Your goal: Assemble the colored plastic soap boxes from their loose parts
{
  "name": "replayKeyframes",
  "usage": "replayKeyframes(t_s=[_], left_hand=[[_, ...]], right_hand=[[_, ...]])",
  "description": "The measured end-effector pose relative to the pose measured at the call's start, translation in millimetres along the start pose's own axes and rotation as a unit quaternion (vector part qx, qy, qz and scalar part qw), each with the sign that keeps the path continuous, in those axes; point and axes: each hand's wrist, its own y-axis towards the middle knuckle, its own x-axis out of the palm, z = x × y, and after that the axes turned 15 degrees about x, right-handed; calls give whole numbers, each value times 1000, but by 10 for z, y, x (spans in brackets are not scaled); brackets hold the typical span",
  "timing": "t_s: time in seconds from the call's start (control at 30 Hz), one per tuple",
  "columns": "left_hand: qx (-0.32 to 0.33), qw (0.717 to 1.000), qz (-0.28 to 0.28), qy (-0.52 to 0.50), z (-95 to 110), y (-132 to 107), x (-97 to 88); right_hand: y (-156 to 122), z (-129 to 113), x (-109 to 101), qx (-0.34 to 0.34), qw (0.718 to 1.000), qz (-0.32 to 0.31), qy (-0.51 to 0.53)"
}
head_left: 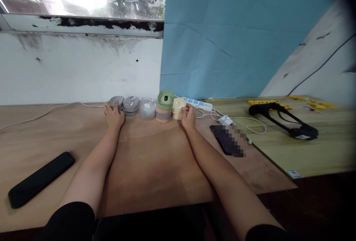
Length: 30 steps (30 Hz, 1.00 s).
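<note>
"Where was your left hand (113, 115)?"
"Its fingers curved about the near side of the grey container (115, 101), at the row's left end on the brown tabletop (155, 155); whether they gripped, I couldn't tell."
"And your right hand (189, 117)?"
"It touched the right side of the cream stack (177, 110). Its closure was unclear too."
"Between them?"
"A second grey container (131, 104), a clear one (147, 108), then a green-topped stack (163, 116)."
</note>
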Motion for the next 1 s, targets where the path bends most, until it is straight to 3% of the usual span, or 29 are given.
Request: replayKeyframes(t_s=[0.17, 0.3, 0.43, 0.6, 0.83, 1.0], left_hand=[[-20, 1000, -17, 14, -265, 59, 54], [-49, 997, -50, -35, -441, 115, 105], [-43, 992, -47, -105, -489, 139, 129], [-61, 994, -50, -75, -460, 86, 94], [-92, 994, -58, -11, -364, -176, -203], [-104, 992, -73, 10, -222, -485, -522]], right_hand=[[1, 22, 1, 8, 1000, -10, 4], [-1, 38, 14, 13, 1000, -10, 6], [-5, 33, 13, 17, 1000, -10, 7], [0, 43, 16, 17, 1000, -9, 5], [15, -3, -6, 0, 1000, 4, -14], [-39, -219, -72, -119, 991, 40, -37]])
